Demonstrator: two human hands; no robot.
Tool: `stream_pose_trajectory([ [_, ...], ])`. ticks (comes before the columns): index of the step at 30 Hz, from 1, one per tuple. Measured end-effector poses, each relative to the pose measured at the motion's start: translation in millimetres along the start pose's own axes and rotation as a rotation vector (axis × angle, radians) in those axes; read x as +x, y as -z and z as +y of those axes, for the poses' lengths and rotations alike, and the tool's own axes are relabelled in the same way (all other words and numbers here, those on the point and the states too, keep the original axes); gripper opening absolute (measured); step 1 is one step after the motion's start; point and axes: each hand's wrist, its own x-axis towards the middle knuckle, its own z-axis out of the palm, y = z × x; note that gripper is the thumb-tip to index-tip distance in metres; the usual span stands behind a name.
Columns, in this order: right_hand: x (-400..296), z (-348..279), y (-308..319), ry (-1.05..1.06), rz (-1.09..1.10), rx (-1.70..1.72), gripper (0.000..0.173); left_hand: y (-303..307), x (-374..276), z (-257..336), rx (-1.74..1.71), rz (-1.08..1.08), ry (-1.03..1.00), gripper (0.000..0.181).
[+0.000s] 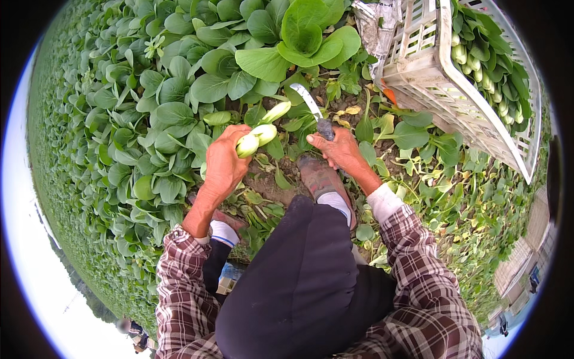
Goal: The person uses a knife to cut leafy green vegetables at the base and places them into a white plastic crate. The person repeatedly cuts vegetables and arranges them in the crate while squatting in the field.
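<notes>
Several cut heads of bok choy (pixel 254 138) are bunched in my left hand (pixel 225 158), their pale bases pointing right. My left fingers wrap around the leafy part, which is mostly hidden. A sickle with a curved metal blade (pixel 308 99) is held by its dark wrapped handle (pixel 325 129) in my right hand (pixel 343 150). The blade points up and away from me, apart from the bok choy. Beyond both hands grows a large bright green bok choy plant (pixel 305 42). My right shoe (pixel 325 181) is on the soil below my right hand.
A dirty white plastic crate (pixel 417 74) stands at the upper right, with bok choy (pixel 486 76) stacked inside. A crumpled printed sack (pixel 379 27) lies against it. Dense bok choy plants (pixel 121 134) fill the left. Loose leaves (pixel 430 197) cover the ground at right. Distant people (pixel 136 334) appear at lower left.
</notes>
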Motion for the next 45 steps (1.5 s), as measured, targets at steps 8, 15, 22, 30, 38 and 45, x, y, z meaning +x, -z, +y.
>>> stream_pose_trajectory([
  [8, -50, 0, -12, 0.118, -0.222, 0.671, 0.025, -29, -82, 49, -1.035, -0.39, 0.497, 0.053],
  [15, -58, -8, -19, 0.107, -0.27, 0.616, 0.023, -41, -69, 49, -1.094, -0.028, 0.403, 0.071],
  [22, -56, -12, -5, 0.169, -0.256, 0.544, 0.039, -70, -34, 56, -1.023, -0.223, 0.399, 0.047],
  [30, 39, 5, -1, 0.443, 0.278, -0.112, 0.04, -25, 3, 46, 0.046, -0.219, 0.065, 0.046],
  [38, 69, -26, 16, 0.101, 0.276, 0.309, 0.039, -18, 65, 44, 0.519, -0.169, -0.392, 0.043],
  [45, 64, -35, 6, 0.084, 0.313, 0.268, 0.039, -20, 162, 71, 1.212, -0.283, -0.402, 0.038],
])
